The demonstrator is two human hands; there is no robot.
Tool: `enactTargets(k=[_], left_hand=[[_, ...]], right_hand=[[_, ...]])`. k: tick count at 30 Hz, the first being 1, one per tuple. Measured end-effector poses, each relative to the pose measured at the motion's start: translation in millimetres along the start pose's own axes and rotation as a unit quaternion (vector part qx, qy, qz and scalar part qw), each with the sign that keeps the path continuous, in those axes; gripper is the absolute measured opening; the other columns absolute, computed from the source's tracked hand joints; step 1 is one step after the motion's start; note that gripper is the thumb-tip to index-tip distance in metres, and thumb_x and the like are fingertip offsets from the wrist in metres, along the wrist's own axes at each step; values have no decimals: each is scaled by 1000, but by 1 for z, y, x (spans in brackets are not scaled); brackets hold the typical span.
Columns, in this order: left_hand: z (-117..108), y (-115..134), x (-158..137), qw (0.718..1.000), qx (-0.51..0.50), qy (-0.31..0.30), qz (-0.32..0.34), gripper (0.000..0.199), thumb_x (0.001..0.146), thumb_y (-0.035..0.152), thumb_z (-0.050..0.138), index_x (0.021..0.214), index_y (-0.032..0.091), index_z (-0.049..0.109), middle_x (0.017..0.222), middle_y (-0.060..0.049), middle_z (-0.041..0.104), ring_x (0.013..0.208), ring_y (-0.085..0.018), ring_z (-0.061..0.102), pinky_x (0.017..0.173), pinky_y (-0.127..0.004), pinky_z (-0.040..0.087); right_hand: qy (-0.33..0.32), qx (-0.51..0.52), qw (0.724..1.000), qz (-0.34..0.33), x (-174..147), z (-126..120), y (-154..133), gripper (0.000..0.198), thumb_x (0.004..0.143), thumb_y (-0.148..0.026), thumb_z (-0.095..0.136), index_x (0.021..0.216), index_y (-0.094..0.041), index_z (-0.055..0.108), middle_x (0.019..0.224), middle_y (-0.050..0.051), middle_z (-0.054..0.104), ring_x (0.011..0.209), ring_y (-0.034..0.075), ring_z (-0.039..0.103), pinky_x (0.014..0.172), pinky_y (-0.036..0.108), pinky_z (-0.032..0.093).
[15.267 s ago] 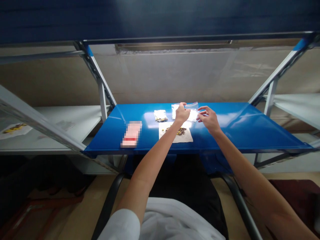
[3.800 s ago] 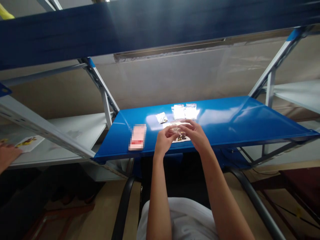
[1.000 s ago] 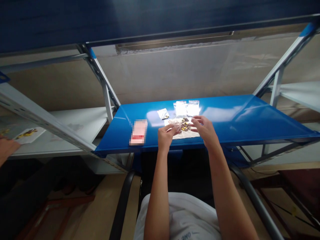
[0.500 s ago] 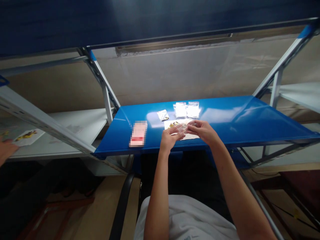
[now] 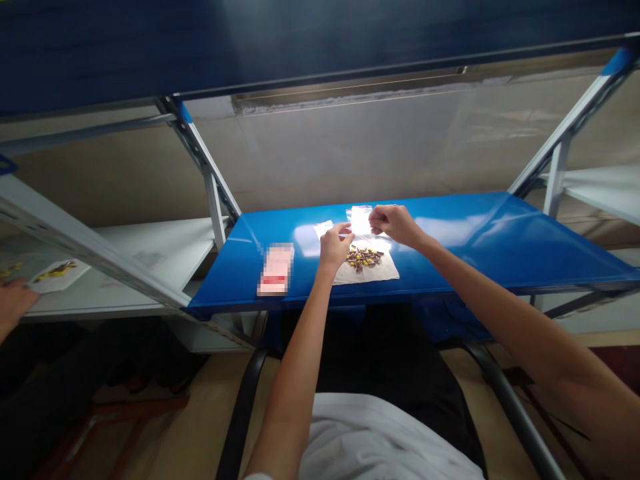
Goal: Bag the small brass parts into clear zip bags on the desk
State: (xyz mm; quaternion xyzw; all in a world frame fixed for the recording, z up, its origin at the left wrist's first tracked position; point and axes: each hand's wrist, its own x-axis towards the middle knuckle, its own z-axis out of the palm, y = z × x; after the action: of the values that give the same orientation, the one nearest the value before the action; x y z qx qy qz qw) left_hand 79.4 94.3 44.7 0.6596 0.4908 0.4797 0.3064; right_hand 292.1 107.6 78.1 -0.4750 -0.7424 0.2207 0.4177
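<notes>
Small yellow and dark brown pieces point(image 5: 364, 259), too small to name surely, lie heaped on a white cloth-like sheet point(image 5: 380, 271) on the blue table. My left hand point(image 5: 335, 247) hovers at the sheet's left edge, its fingers curved and apart, with nothing visible in them. It partly covers a small packet point(image 5: 323, 228) behind it. Farther back, my right hand point(image 5: 395, 223) is closed with fingertips together over the right-hand clear plastic bags, hiding most of them. What it grips, if anything, is hidden. Beside it lies a left stack of clear bags point(image 5: 361, 219), bright with glare.
A blurred pink rectangular item point(image 5: 276, 269) lies on the blue table point(image 5: 475, 247) to the left. Metal posts point(image 5: 205, 153) flank the table. On the left white shelf point(image 5: 165, 267), another person's hand point(image 5: 15, 303) is near a sheet with similar pieces point(image 5: 60, 273).
My hands have parted from the clear plastic bag they held together over the sheet. The right moved back to the bags, the left slightly back and left. The heap is uncovered.
</notes>
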Motion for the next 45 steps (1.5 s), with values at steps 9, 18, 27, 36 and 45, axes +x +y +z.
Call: enactTargets(k=[9, 18, 27, 36, 45], left_hand=[[0, 0, 7, 989, 98, -103, 37, 26, 83, 15, 79, 109, 19, 80, 105, -8, 81, 84, -20, 73, 84, -34, 58], [-2, -14, -12, 990, 87, -107, 21, 22, 84, 12, 75, 103, 21, 79, 96, -3, 81, 94, -21, 76, 88, -32, 58], [4, -22, -21, 997, 25, -77, 13, 16, 85, 13, 77, 99, 20, 78, 96, -3, 81, 91, -19, 76, 86, -30, 58], [3, -22, -23, 997, 28, -62, 17, 14, 87, 15, 77, 100, 21, 78, 99, -4, 81, 89, -19, 75, 84, -31, 58], [3, -14, -26, 1000, 3, -3, -4, 27, 93, 31, 79, 117, 21, 73, 106, -9, 81, 87, -22, 76, 82, -33, 58]], right_hand=[[-117, -87, 986, -78, -5, -3, -15, 20, 90, -17, 50, 81, -19, 68, 68, 0, 69, 63, 14, 71, 61, 24, 45], [-181, -172, 964, -91, -5, 5, -22, 20, 93, -12, 58, 102, -16, 75, 76, 6, 77, 65, 17, 72, 67, 27, 45], [-178, -186, 960, -106, -3, 1, -15, 23, 92, -24, 70, 114, -19, 73, 92, 8, 82, 74, 21, 74, 70, 30, 47], [-134, -114, 981, -78, -9, 0, -4, 20, 93, -31, 69, 109, -21, 71, 84, 6, 80, 67, 20, 74, 63, 30, 50], [90, 75, 993, 25, -31, 10, -12, 31, 87, -48, 76, 92, -22, 61, 88, 6, 76, 67, 21, 76, 60, 33, 60]])
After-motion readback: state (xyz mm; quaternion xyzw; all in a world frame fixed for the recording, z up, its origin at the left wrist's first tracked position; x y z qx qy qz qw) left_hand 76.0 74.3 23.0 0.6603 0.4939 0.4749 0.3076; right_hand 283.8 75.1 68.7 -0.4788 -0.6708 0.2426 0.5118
